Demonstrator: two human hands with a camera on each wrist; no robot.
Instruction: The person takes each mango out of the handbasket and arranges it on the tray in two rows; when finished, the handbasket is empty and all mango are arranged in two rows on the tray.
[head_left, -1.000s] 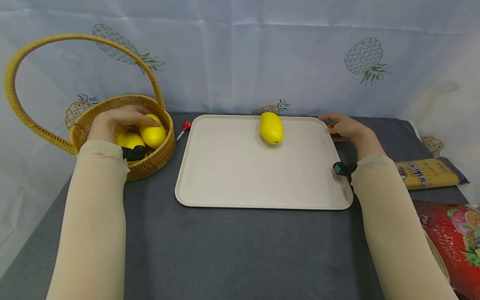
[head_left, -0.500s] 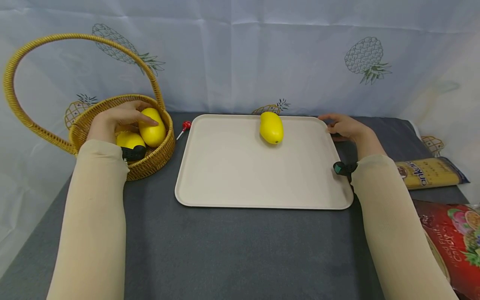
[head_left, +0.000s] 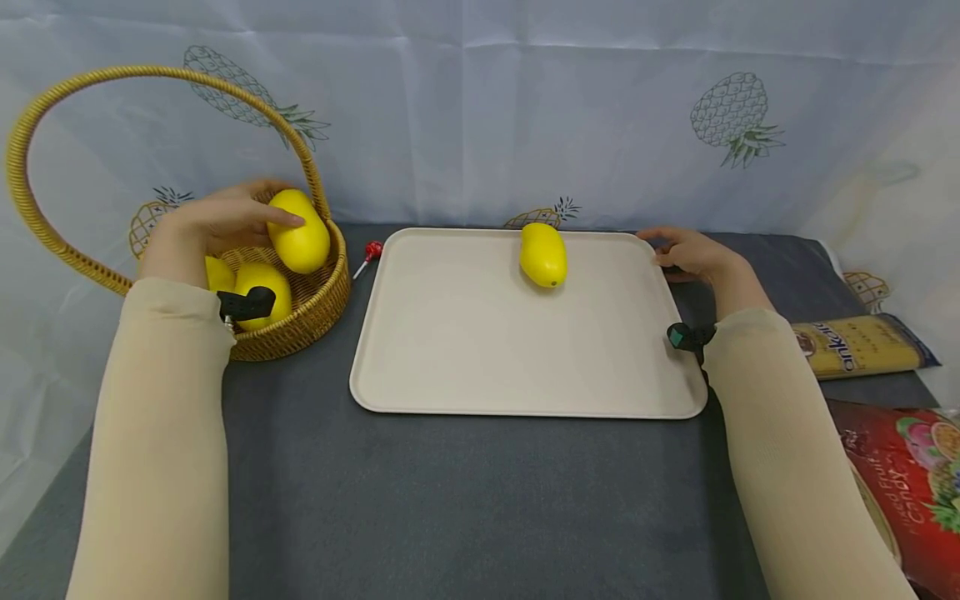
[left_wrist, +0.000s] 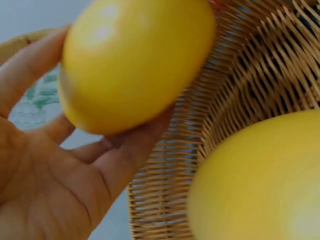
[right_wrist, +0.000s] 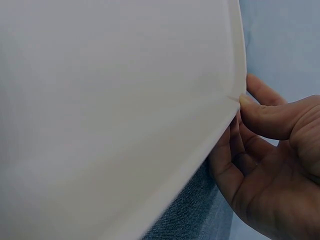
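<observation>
With thumb and fingers, my left hand [head_left: 217,221] grips a smooth yellow mango [head_left: 302,237] above the inside of the wicker basket [head_left: 330,296]. Two more yellow fruits stay in the basket; one mango [head_left: 272,287] shows well, the other [head_left: 218,273] is partly hidden by my wrist. In the left wrist view, the held mango [left_wrist: 135,65] lies between the thumb and the other fingers. A further mango [head_left: 543,255] rests on the cream tray [head_left: 480,358] near its back edge. My right hand [head_left: 693,254] pinches the tray's back right corner, thumb on the rim [right_wrist: 239,100].
The basket's tall handle [head_left: 172,73] arches above my left hand. A red lollipop [head_left: 373,250] lies between basket and tray. To the right are a yellow packet [head_left: 870,346] and a red candy bag [head_left: 900,492]. A pineapple-print curtain [head_left: 510,125] hangs behind the grey-covered table [head_left: 480,508].
My left hand has lifted the mango up from the basket's bottom and moved slightly left, uncovering more of the fruits below. The right hand and tray have stayed in place.
</observation>
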